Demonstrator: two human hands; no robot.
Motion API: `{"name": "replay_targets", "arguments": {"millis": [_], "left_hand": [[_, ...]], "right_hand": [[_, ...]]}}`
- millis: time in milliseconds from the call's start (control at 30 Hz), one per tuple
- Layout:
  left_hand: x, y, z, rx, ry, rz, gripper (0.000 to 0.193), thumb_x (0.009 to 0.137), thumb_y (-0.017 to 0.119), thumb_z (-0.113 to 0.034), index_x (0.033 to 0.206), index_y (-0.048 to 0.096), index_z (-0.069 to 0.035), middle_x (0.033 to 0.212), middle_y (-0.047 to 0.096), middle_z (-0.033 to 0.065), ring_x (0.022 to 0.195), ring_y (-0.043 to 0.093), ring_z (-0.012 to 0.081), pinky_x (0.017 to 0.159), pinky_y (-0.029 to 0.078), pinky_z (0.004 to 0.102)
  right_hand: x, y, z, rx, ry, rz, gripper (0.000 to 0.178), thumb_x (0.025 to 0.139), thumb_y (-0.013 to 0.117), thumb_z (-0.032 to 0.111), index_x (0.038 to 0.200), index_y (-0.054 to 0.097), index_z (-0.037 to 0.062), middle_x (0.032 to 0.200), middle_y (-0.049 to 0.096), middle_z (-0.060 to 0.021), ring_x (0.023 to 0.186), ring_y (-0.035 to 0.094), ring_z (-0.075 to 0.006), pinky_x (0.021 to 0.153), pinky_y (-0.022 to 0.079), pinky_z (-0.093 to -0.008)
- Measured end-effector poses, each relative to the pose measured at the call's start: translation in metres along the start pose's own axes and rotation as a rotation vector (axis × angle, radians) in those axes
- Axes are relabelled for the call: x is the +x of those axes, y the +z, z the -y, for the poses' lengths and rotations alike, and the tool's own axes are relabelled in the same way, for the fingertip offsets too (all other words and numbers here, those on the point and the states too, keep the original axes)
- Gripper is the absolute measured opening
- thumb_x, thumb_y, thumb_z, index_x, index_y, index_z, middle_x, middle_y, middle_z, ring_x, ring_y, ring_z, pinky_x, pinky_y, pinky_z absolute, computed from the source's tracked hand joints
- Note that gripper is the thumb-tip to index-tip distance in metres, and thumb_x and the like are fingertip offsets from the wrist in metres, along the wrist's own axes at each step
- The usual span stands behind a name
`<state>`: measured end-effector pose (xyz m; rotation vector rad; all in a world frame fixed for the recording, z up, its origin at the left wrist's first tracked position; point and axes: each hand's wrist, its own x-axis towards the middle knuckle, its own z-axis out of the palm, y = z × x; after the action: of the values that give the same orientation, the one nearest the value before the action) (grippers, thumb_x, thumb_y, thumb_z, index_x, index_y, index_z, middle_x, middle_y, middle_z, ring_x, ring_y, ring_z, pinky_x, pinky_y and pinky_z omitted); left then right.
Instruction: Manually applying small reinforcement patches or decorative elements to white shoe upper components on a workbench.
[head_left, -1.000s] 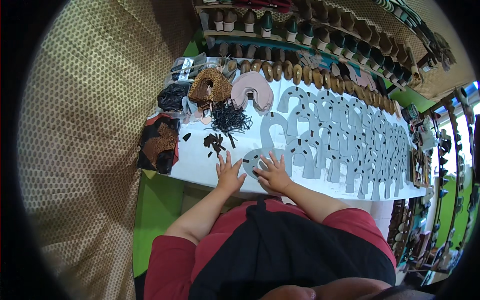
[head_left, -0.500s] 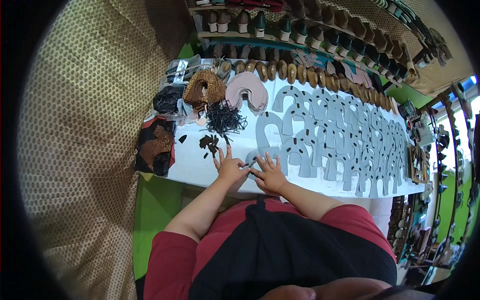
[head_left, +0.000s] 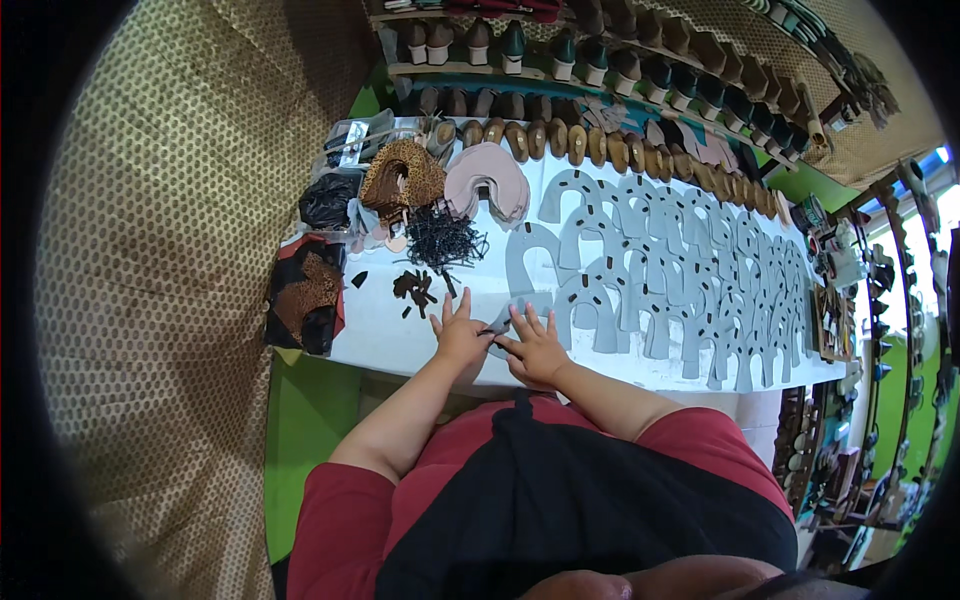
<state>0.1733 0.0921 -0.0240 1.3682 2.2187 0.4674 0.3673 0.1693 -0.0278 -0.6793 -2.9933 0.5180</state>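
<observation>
My left hand (head_left: 462,338) is over the near edge of the table, some fingers raised and spread. Its thumb and a finger close on a small dark strip (head_left: 486,332), as far as I can see. Close beside it, my right hand (head_left: 537,355) has its fingers stretched out and apart, resting on a grey curved shoe piece (head_left: 500,322) that both hands partly cover. A pile of short dark strips (head_left: 413,287) lies beyond my left hand. Behind that is a tangled heap of thin black strips (head_left: 445,238).
Rows of overlapping grey U-shaped pieces (head_left: 655,290) with dark tabs spread across the table on the right. Pinkish (head_left: 487,170) and leopard-print (head_left: 400,175) stacks stand at the back left. Brown shoe lasts (head_left: 577,143) line the far edge, below shelves of shoes (head_left: 513,48).
The view has shifted slightly. My hands stay together at the grey piece, with only small finger movements; the dark strip between them now sits by my left thumb.
</observation>
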Motion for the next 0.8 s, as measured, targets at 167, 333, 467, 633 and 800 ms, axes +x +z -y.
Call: {"name": "replay_targets", "arguments": {"millis": [167, 333, 467, 633, 800], "left_hand": [[-0.001, 0.003, 0.006, -0.040, 0.089, 0.031, 0.021, 0.077, 0.077, -0.034, 0.093, 0.080, -0.022, 0.163, 0.026, 0.0068, 0.150, 0.005, 0.0436, 0.112, 0.004, 0.0709], [0.001, -0.011, -0.006, 0.076, 0.100, 0.072, 0.025, 0.076, 0.077, -0.035, 0.092, 0.080, -0.016, 0.164, 0.022, 0.0130, 0.150, 0.004, 0.0452, 0.111, 0.004, 0.0717], [0.003, -0.012, -0.004, 0.176, 0.103, 0.059, 0.031, 0.075, 0.077, -0.037, 0.091, 0.079, -0.011, 0.163, 0.017, 0.0193, 0.150, 0.001, 0.0461, 0.112, 0.005, 0.0716], [0.003, -0.007, -0.001, 0.155, 0.078, 0.026, 0.029, 0.074, 0.077, -0.036, 0.089, 0.078, -0.011, 0.163, 0.018, 0.0190, 0.150, 0.002, 0.0460, 0.113, 0.006, 0.0707], [0.001, -0.003, 0.003, 0.114, 0.146, -0.040, 0.026, 0.072, 0.079, -0.034, 0.084, 0.078, -0.011, 0.162, 0.023, 0.0179, 0.149, 0.009, 0.0455, 0.114, 0.008, 0.0687]], "right_hand": [[0.002, 0.002, 0.001, -0.010, 0.003, -0.024, 0.046, 0.089, 0.056, 0.037, 0.135, 0.058, 0.0321, 0.161, 0.021, -0.0189, 0.149, 0.012, -0.0455, 0.111, 0.010, -0.0742], [-0.002, 0.003, -0.002, 0.018, -0.012, -0.073, 0.048, 0.089, 0.057, 0.038, 0.136, 0.058, 0.0309, 0.161, 0.022, -0.0172, 0.149, 0.014, -0.0454, 0.113, 0.011, -0.0711], [-0.005, 0.009, -0.005, 0.039, -0.054, -0.090, 0.050, 0.089, 0.058, 0.043, 0.138, 0.058, 0.0308, 0.162, 0.023, -0.0152, 0.150, 0.014, -0.0436, 0.114, 0.012, -0.0701], [-0.007, 0.010, -0.007, 0.032, -0.068, -0.124, 0.052, 0.089, 0.058, 0.051, 0.136, 0.059, 0.0300, 0.161, 0.023, -0.0143, 0.150, 0.013, -0.0412, 0.114, 0.014, -0.0689], [-0.002, 0.004, -0.001, 0.001, -0.045, -0.094, 0.049, 0.089, 0.058, 0.049, 0.134, 0.061, 0.0288, 0.161, 0.024, -0.0148, 0.150, 0.014, -0.0414, 0.114, 0.015, -0.0684]]}}
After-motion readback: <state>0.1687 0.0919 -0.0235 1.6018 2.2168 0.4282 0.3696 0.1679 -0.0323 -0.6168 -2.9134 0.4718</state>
